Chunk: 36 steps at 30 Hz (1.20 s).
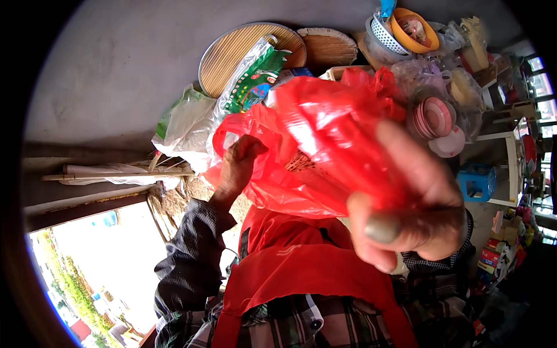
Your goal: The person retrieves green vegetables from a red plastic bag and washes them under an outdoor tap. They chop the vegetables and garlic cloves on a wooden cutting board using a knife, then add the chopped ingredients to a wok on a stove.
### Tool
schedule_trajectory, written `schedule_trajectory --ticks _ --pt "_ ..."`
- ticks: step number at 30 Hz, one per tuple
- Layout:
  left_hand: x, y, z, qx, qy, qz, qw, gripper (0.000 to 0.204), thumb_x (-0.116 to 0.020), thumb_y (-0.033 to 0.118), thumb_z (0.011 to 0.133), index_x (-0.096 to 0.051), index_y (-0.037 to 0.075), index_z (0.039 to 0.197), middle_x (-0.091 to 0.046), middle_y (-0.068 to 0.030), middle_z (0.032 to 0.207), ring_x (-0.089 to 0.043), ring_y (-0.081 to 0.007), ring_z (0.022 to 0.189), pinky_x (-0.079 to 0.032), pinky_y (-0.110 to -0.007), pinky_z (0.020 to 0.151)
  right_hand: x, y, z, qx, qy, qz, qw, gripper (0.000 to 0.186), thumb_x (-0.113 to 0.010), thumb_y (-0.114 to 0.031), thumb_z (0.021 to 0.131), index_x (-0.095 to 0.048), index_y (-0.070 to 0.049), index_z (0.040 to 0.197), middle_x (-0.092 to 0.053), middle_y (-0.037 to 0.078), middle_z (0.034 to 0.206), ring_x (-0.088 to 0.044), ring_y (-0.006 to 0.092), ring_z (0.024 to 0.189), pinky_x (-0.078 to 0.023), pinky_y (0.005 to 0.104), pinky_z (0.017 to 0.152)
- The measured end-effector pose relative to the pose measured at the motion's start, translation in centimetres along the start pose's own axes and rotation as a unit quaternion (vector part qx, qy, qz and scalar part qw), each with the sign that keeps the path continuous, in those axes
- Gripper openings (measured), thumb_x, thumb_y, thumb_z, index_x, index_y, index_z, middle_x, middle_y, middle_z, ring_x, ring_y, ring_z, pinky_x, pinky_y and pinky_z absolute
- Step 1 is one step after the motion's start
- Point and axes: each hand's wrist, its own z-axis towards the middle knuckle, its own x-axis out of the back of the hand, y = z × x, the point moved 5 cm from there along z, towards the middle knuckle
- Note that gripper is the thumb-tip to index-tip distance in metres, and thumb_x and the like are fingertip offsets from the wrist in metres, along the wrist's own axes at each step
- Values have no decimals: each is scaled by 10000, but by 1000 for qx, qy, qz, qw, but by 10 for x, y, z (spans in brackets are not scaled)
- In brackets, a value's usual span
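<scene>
Across the middle of the view, directly in front of the person, a crumpled red bag (325, 119) of thin shiny plastic is stretched between both hands. Left hand (239, 165): fingers curled tight, holding the bag's left edge. Right hand (415, 211): close to the camera, motion-blurred, thumb and one finger spread apart over the bag's right side; cannot tell whether it grips the plastic. Thin brown stems (300, 162) show among the red folds between the hands, partly covered; cannot tell how many.

Below the bag: red apron (313, 275) over a plaid shirt (284, 327). Beyond it, against the grey wall (133, 75): round slatted tray (229, 61), second round board (328, 49) beside it, green-and-clear plastic bag (249, 87) in front of the tray, whitish bag (185, 130) lower left of that. Upper right: white colander (387, 35) next to an orange bowl (428, 22). Right: stacked pink bowls (434, 118), clear plastic bags (423, 75) near them, blue stool (477, 182) lower down. Bright opening at lower left, greenery (72, 267) outside.
</scene>
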Motion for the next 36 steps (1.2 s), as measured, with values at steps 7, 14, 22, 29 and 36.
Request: schedule_trajectory --ticks 7,14,22,29,36 --pt "11 83 -54 -133 -78 -151 976 71 -483 43 897 -522 5 943 -597 -86 887 -576 -176 840 -452 -279 779 -16 41 -13 -108 54 -131 984 784 -580 -119 842 -39 17 1393 -571 140 714 -459 115 418 -380 240 411" --pt "-50 10 -104 -32 -336 150 929 376 -529 129 841 -407 28 1182 -544 -215 1029 -569 -369 880 -457 -439 761 -46 81 -21 -142 -71 -212 964 811 -617 -81 826 -44 40 1386 -564 93 684 -525 111 560 -422 232 526" --pt "-6 -14 -86 -185 36 477 858 462 -490 203 815 -388 41 1236 -342 -230 1269 -398 -425 1112 -294 -572 940 -91 84 -24 -128 -216 -117 961 772 -596 -76 841 -41 137 1334 -568 119 713 -525 122 554 -418 238 515" --pt "-46 -54 -52 -55 -241 510 824 301 -520 196 782 -493 43 1039 -511 -183 1075 -520 -367 979 -354 -534 870 -103 56 -24 -206 -257 -17 944 699 -568 -67 856 -85 194 1289 -561 116 691 -485 98 487 -379 235 455" --pt "-23 -68 -64 -145 -230 -1 962 190 -502 132 777 -585 17 903 -603 -151 827 -595 -341 769 -469 -414 680 54 -1 34 2 191 -371 909 434 -516 -177 881 -408 26 1249 -599 106 725 -558 143 542 -444 273 489"
